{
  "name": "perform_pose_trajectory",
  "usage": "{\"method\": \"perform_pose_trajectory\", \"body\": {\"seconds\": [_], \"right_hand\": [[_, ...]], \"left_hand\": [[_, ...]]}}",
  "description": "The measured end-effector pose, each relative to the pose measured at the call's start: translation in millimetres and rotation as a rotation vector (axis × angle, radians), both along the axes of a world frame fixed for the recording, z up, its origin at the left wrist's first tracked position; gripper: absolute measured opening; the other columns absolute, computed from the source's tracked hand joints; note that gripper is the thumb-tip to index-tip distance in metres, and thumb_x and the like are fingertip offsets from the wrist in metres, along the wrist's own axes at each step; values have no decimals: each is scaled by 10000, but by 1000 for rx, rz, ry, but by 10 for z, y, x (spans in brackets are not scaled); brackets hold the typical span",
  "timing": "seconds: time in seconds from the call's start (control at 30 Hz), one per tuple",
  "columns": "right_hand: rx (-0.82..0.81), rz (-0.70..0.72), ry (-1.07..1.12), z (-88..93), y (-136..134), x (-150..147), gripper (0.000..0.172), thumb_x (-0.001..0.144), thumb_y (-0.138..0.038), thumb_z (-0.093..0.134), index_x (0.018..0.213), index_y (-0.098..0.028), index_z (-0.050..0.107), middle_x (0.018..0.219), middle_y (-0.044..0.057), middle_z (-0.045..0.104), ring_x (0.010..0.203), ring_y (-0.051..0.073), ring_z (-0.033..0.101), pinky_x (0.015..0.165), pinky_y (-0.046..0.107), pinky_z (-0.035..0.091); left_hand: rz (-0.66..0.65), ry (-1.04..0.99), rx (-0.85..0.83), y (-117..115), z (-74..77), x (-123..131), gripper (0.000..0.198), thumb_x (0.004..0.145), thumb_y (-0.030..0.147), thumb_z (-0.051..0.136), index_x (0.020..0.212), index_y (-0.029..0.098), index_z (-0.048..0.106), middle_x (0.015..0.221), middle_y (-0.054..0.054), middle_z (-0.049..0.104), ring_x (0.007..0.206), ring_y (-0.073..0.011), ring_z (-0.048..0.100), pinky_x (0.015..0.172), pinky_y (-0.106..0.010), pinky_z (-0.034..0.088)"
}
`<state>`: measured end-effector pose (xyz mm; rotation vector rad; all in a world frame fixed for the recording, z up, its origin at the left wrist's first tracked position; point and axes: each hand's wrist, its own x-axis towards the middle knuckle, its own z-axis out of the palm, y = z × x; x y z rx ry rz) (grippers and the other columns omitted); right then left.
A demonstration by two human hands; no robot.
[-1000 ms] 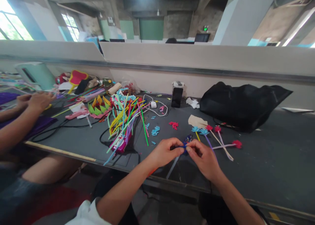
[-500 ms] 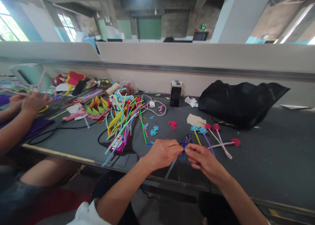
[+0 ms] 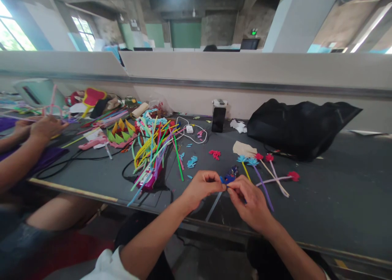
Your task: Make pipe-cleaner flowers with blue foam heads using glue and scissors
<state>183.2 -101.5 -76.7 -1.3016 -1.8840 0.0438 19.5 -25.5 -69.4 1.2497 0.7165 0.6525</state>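
Over the front of the dark table, my left hand [image 3: 206, 186] and my right hand [image 3: 249, 198] meet fingertip to fingertip. Both are closed in a pinch on a short blue pipe cleaner [image 3: 221, 178], mostly hidden by the fingers. Just behind them lies a small dark blue patterned item [image 3: 232, 174] whose kind I cannot make out. A flat grey strip [image 3: 213, 206] runs below my left fingers. Right of my hands lie several pipe-cleaner flowers, among them a blue one [image 3: 252, 162] on a purple stem and a red one [image 3: 294, 176] on a pale stem.
Cut blue pieces [image 3: 192, 162] and red pieces [image 3: 214, 154] lie beyond my hands. Left is a heap of colourful pipe cleaners [image 3: 153, 149]. A black bag [image 3: 294, 129] and a phone [image 3: 218, 120] stand behind. Another person's hands [image 3: 43, 129] work at far left.
Both hands have turned and drawn closer together at the fingertips. The blue length that stuck out left of my left hand no longer shows there. The purple-stemmed flower's stem shows further down.
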Motion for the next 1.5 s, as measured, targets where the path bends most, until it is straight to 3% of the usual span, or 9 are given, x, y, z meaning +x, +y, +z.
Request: {"method": "perform_pose_trajectory", "body": {"seconds": [0.13, 0.23, 0.43, 0.6, 0.77, 0.97, 1.3, 1.37, 1.5], "right_hand": [[127, 81, -158, -54, -18, 40, 123, 907, -152, 493, 929, -205, 602, 814, 51, 623, 765, 158, 589, 697, 281, 470], [84, 64, -77, -61, -15, 55, 104, 909, -177, 501, 912, -209, 599, 780, 36, 615, 734, 154, 582, 676, 280, 464], [-260, -126, 298, -1, 33, 74, 182, 909, -342, 521, 813, -211, 603, 715, 12, 600, 632, 144, 541, 611, 272, 430], [-380, -88, 408, -30, 44, 84, 229, 898, -405, 536, 843, -203, 628, 778, 29, 635, 707, 164, 567, 650, 271, 431], [-324, -73, 359, -54, 38, 111, 190, 905, -366, 538, 853, -203, 620, 726, 5, 590, 656, 146, 538, 625, 260, 434], [-92, -7, 183, -14, 16, 114, 71, 900, -197, 538, 858, -204, 595, 732, -9, 551, 628, 115, 518, 604, 240, 429], [144, 112, 38, 21, 1, 86, 114, 885, -113, 543, 936, -212, 568, 685, -22, 511, 654, 126, 513, 610, 247, 432], [58, 65, 113, 18, 7, 80, 75, 894, -148, 538, 885, -209, 580, 702, -16, 528, 629, 117, 506, 589, 241, 420], [-211, -6, 285, -14, 31, 97, 127, 907, -258, 529, 817, -205, 602, 689, -19, 544, 594, 113, 495, 565, 237, 411]], "left_hand": [[-238, -21, -283, 57, 30, -48, 219, 605, 260, 710, 589, 158, 517, 441, 82, 402, 380, -23, 192, 407, -208, 112], [-262, -5, -247, 53, 78, -74, 226, 656, 305, 704, 627, 149, 543, 493, 54, 475, 372, -25, 237, 383, -198, 122], [202, 205, 891, -26, 108, -92, 190, 835, 288, 639, 980, 180, 698, 869, -60, 683, 761, -141, 624, 656, -236, 495], [202, 280, 1429, -35, 0, -64, 221, 939, 212, 498, 1037, 185, 694, 941, -81, 707, 840, -145, 666, 750, -253, 536], [280, 264, 1475, -9, -59, -26, 173, 927, 228, 544, 1020, 154, 669, 951, -83, 714, 852, -151, 675, 777, -262, 546], [82, 256, 1261, -29, -9, -25, 165, 926, 176, 486, 921, 151, 650, 802, -55, 654, 726, -136, 603, 663, -239, 469], [-280, -52, -139, -88, 149, -51, 236, 789, 378, 616, 776, 162, 524, 600, 82, 317, 458, -44, 171, 459, -207, 146], [-215, -2, 47, -88, 157, -64, 192, 808, 341, 608, 818, 159, 550, 639, 54, 408, 486, -56, 284, 474, -201, 220], [-76, 199, 853, -52, 112, -96, 159, 821, 168, 584, 976, 157, 617, 902, -53, 603, 820, -151, 552, 716, -252, 431]]}}
